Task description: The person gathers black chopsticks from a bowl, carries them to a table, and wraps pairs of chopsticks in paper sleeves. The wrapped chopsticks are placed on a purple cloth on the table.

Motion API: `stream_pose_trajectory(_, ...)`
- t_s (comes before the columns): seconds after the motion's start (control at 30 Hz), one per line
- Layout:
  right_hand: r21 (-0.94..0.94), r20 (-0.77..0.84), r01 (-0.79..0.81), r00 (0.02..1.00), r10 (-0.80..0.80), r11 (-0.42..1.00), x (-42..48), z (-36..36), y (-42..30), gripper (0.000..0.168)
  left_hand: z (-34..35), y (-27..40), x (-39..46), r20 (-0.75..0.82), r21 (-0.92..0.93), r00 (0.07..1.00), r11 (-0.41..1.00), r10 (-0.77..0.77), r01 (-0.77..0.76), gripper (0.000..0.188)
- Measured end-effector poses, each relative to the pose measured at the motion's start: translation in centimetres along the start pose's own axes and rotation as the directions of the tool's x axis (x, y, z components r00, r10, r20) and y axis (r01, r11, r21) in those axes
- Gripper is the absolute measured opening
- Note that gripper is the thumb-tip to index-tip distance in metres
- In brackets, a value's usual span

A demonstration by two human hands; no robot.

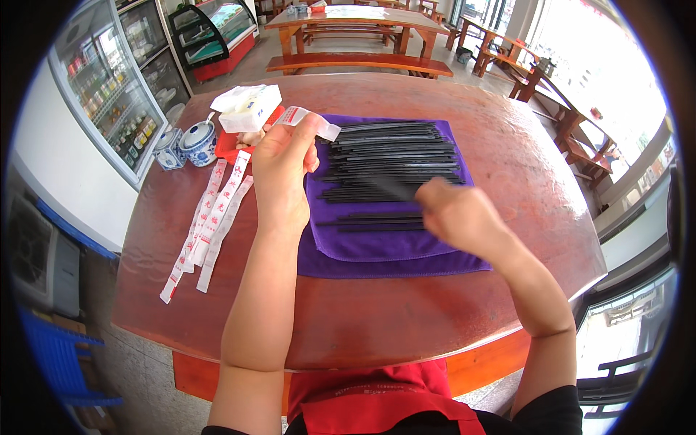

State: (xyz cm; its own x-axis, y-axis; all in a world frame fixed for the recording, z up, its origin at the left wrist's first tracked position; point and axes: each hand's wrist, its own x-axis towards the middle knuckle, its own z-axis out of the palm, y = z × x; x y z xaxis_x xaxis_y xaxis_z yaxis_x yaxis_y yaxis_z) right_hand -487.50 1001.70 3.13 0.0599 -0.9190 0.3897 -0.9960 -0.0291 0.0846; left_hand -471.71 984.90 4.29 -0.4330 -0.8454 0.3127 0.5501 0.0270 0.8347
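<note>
My left hand (283, 168) is raised over the table's left half, pinching a white paper chopstick sleeve (328, 130) with red print between thumb and fingers. Blurred by motion, my right hand (459, 217) grips black chopsticks (397, 189) that point up and left; how many cannot be told. Below them, a broad layer of black chopsticks (391, 149) lies crosswise on a folded purple cloth (375, 267). Closer to me, a few separate chopsticks (375, 221) lie partly behind my right hand. Several paper sleeves (209, 217) overlap on the table left of my left forearm.
A tissue pack (250, 107) rests on a red basket (225, 144) containing what look like garlic bulbs. Beside it stand a blue-and-white lidded jar (199, 144) and another porcelain container (169, 149). The reddish wooden table (348, 321) has a bench (484, 370) at its near edge.
</note>
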Motion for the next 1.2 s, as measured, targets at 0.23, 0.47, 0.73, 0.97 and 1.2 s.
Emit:
stream_pose_trajectory(0.23,0.773,0.181,-0.323,0.937,0.298,0.546,-1.2,-0.1,-0.6,0.004,0.6,-0.4,-0.3,0.065,-0.028,0.997,0.999,-0.04,0.042,0.012)
stream_pose_trajectory(0.47,0.94,-0.245,0.34,0.715,0.655,-0.019,0.3,-2.1,-1.6,0.011,1.7,0.1,-1.3,0.09,-0.094,0.991,0.99,-0.101,0.109,0.012)
stream_pose_trajectory(0.73,0.874,-0.358,0.485,0.634,0.685,0.008,1.2,-1.8,-3.1,0.011,2.9,1.0,-2.5,0.137,-0.066,0.99,0.996,-0.043,0.053,0.013)
stream_pose_trajectory(0.97,0.866,-0.394,0.499,0.645,0.654,0.03,1.8,-1.3,-4.2,0.011,3.4,1.0,-3.2,0.149,-0.083,0.986,0.993,-0.073,0.086,0.012)
stream_pose_trajectory(1.2,0.945,-0.3,0.309,0.695,0.653,0.105,2.1,0.4,-5.4,0.022,4.6,0.3,-4.1,0.202,-0.153,0.965,0.968,-0.165,0.198,0.01)
